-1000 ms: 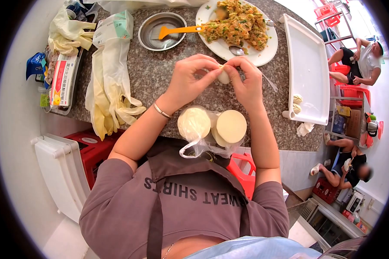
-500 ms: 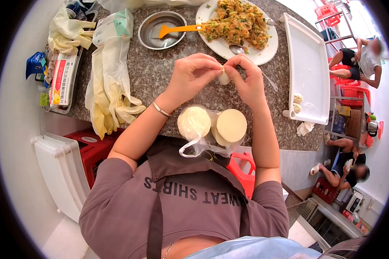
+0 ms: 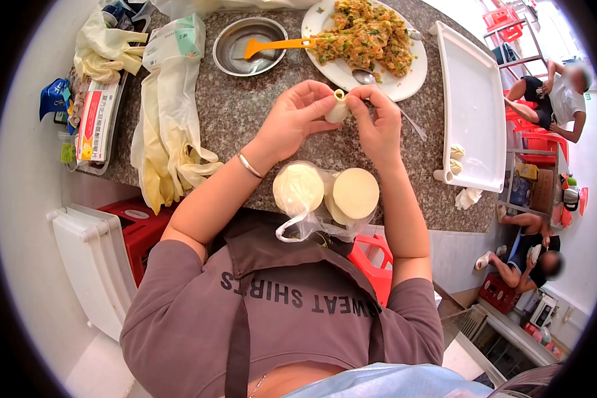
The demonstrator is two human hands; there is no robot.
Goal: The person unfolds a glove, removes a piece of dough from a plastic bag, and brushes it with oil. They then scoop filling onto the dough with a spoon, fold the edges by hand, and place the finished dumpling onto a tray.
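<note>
Between my two hands, over the granite counter, is a small pale dumpling (image 3: 337, 113) with a rolled, open loop of dough at its top. My left hand (image 3: 303, 114) holds it from the left between thumb and fingers. From the other side, the bent thumb and forefinger of my right hand (image 3: 377, 123) press at its edge. Closer to my body lie two stacks of round dumpling wrappers (image 3: 355, 193), the left stack (image 3: 298, 188) covered by a clear plastic bag. Beyond my hands, a white plate (image 3: 317, 20) bears a mound of chopped filling (image 3: 368, 40) and a metal spoon (image 3: 363, 76).
A steel bowl (image 3: 229, 65) stands far left of the plate, an orange spatula (image 3: 272, 46) across it. Several dumplings (image 3: 456, 159) sit in a long white tray (image 3: 474, 113) at right. Gloves (image 3: 169, 126) and boxes occupy the left side. Two people sit at far right.
My hands have drawn slightly apart at the top of the dumpling. Its looped upper end now shows, where fingertips covered it before, and it has shifted a little left.
</note>
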